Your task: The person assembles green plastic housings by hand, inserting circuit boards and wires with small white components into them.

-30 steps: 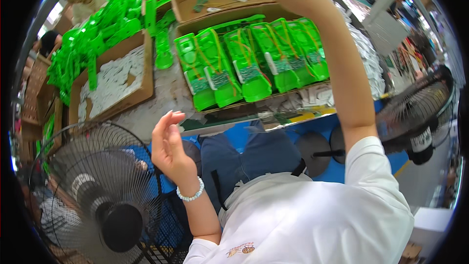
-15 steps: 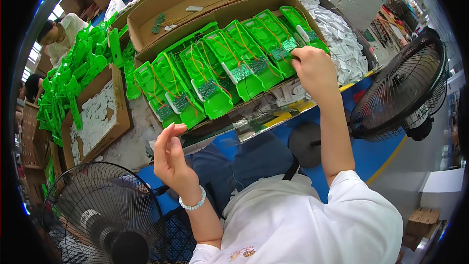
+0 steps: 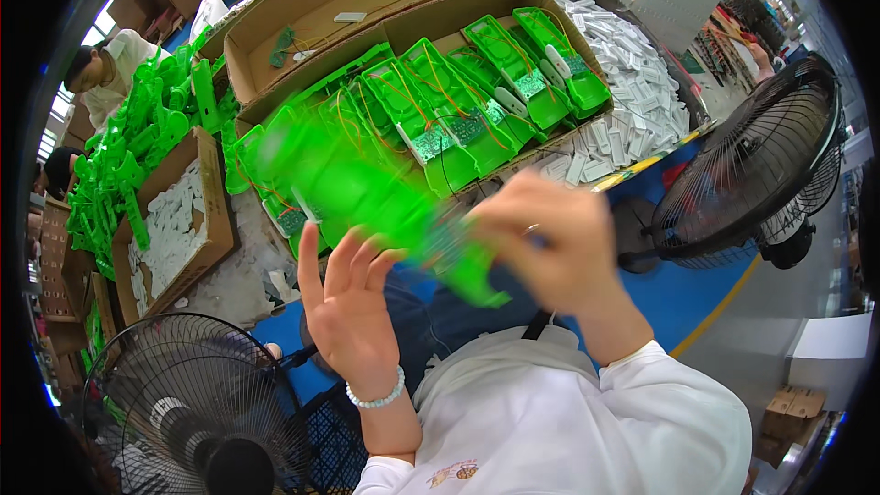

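Head view: right hand (image 3: 555,243) grips one blurred green casing (image 3: 357,179); left hand (image 3: 355,325) spreads open, contact unclear; two fans (image 3: 747,174), one cut off.

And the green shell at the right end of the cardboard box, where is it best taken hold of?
Probably by the side edges of the lower end of the green shell, coming from above on the near side. It leans back with its open face up and that end nearest; the circuit board sits higher, so a low grip should spare it.
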The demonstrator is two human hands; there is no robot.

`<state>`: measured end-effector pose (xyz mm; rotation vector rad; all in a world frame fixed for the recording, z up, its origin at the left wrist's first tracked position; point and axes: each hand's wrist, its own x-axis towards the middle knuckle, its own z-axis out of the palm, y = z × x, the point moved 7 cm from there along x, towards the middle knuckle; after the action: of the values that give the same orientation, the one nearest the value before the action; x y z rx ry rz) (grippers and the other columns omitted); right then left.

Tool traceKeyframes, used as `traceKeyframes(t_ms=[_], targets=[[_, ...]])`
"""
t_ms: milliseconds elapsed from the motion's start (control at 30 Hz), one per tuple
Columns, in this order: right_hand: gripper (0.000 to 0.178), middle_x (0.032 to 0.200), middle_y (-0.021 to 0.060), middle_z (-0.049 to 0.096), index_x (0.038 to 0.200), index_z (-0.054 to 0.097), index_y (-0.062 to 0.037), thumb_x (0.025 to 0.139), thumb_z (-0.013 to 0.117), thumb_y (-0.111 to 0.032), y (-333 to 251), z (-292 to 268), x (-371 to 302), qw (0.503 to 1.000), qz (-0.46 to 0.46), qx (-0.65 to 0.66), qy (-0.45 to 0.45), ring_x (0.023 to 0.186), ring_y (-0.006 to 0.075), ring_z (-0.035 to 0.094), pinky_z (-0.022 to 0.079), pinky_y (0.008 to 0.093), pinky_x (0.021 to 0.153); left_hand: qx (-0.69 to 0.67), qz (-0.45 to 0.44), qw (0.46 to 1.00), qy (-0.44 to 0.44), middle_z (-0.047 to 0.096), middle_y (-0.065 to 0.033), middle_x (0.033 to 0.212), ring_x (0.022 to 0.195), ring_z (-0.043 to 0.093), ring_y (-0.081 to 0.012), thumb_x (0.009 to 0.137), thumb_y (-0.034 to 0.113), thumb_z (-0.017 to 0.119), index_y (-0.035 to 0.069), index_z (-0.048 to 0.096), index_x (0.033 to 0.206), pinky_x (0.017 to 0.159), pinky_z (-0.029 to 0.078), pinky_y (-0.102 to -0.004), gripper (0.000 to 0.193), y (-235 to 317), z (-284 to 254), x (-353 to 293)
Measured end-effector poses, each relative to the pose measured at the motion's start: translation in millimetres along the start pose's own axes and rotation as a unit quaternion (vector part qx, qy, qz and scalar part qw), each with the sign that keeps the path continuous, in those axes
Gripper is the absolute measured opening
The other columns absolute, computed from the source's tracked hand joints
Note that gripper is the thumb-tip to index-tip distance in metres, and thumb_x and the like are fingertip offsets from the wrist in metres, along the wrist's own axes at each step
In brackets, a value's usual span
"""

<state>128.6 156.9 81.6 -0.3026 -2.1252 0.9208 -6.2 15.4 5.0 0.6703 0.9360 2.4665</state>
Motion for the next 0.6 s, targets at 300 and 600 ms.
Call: traceKeyframes(t_ms=[300, 600], targets=[[0.016, 0.068, 0.0074, 0.054, 0.075, 0.057, -0.0062, 0.082, 0.063, -0.020, -53.2, 100.3, 10.3, 0.948, -0.192, -0.068, -0.243, 0.066, 0.0263, 0.061, 0.049, 0.0357, 0.054, -0.105, 0.031, 0.994, 0.024, 0.049, -0.0127, 0.117, 0.084, 0.057, -0.0251, 0.098, 0.045, 0.043, 0.001, 0.040, 0.128, 0.081, 0.050, -0.0445, 0.053, 30.0, -32.7, -5.6], [0.018, 0.070, 0.0115, 0.065, 0.075, 0.066, -0.0016, 0.080, 0.064, -0.019, -73.5, 141.4, 166.8, 0.954, -0.186, -0.130, -0.194, 0.066, 0.0315, 0.063, 0.050, 0.0405, 0.063, -0.101, 0.019, 0.992, 0.068, 0.053, -0.0180, 0.114, 0.074, 0.058, -0.0220, 0.099, 0.038, 0.046, 0.002, 0.040, 0.127, 0.060, 0.051, -0.0348, 0.046, 48.6, -76.2, -21.8]])
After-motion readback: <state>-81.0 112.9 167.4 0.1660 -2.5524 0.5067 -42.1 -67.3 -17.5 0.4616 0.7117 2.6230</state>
